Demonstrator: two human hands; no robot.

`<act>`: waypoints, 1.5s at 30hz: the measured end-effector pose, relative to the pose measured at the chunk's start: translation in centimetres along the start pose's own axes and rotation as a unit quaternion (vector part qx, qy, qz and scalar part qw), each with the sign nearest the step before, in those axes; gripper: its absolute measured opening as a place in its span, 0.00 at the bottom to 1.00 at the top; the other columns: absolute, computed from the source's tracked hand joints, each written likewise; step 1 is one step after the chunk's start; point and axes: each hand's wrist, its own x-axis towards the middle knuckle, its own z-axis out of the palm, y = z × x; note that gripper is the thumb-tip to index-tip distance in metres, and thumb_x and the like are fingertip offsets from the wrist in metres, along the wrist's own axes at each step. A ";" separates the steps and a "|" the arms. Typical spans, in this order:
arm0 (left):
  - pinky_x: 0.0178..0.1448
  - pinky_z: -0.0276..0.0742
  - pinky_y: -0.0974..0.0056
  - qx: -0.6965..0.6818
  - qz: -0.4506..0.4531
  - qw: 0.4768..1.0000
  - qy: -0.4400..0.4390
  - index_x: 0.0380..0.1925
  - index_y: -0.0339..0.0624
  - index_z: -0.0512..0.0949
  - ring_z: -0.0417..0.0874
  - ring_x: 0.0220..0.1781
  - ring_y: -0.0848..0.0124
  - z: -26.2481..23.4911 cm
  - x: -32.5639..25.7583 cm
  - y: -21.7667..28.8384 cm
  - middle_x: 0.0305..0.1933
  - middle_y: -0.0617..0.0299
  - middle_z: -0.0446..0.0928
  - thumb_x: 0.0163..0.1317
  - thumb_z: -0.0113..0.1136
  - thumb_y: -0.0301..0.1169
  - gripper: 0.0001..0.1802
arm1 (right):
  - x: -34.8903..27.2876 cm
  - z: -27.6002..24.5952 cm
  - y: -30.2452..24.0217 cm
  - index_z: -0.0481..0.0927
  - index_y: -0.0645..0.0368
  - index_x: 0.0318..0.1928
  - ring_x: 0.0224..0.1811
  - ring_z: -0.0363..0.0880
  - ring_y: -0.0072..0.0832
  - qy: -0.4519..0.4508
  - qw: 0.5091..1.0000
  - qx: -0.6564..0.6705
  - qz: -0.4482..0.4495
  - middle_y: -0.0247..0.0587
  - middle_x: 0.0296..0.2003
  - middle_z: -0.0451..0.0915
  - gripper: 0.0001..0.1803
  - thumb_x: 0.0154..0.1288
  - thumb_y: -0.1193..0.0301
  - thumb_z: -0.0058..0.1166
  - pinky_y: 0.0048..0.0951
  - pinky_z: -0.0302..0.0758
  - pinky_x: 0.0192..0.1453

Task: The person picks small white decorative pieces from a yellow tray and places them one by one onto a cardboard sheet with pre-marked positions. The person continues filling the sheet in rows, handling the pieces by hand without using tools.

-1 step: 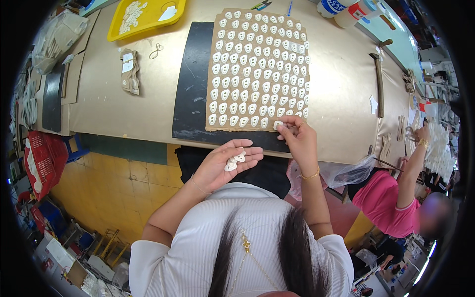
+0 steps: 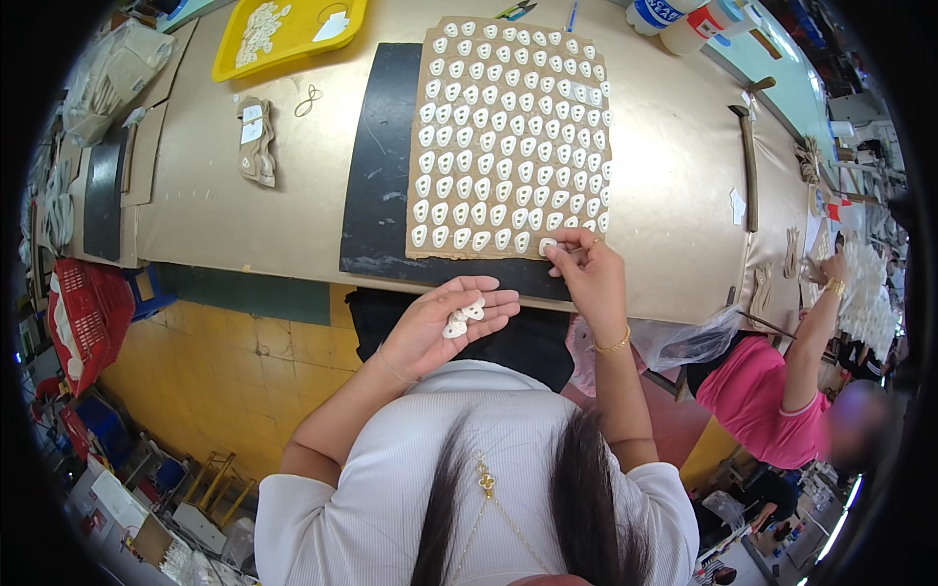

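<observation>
A brown cardboard sheet (image 2: 469, 252) lies on a black board (image 2: 376, 186) on the table, covered with rows of small white teardrop-shaped pieces (image 2: 446, 186), each with a dark centre spot. At the sheet's near edge, toward its right corner, my right hand (image 2: 591, 273) pinches one such white piece (image 2: 547, 246) between thumb and fingers. Lower and to the left, my left hand (image 2: 440, 317) is held palm up in front of the table edge. Several loose white pieces (image 2: 456, 323) rest in its palm and against its fingers.
A yellow tray (image 2: 230, 59) with more white pieces stands far left. Nearer lie a tied bundle of beige strips (image 2: 258, 146) and a rubber band (image 2: 309, 101). Rightward are a hammer (image 2: 747, 166) and bottles (image 2: 699, 27). A co-worker in pink (image 2: 757, 400) reaches onto the table at right.
</observation>
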 end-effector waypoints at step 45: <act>0.17 0.61 0.76 0.136 0.010 0.991 -0.001 0.35 0.39 0.73 0.71 0.17 0.79 0.1 1.0 0.2 0.29 0.61 0.74 0.71 0.50 0.35 0.11 | -1.0 -1.2 1.5 0.82 0.66 0.44 0.29 0.81 0.20 0.051 0.997 -0.002 -0.061 0.41 0.29 0.83 0.09 0.66 0.75 0.56 0.21 0.76 0.35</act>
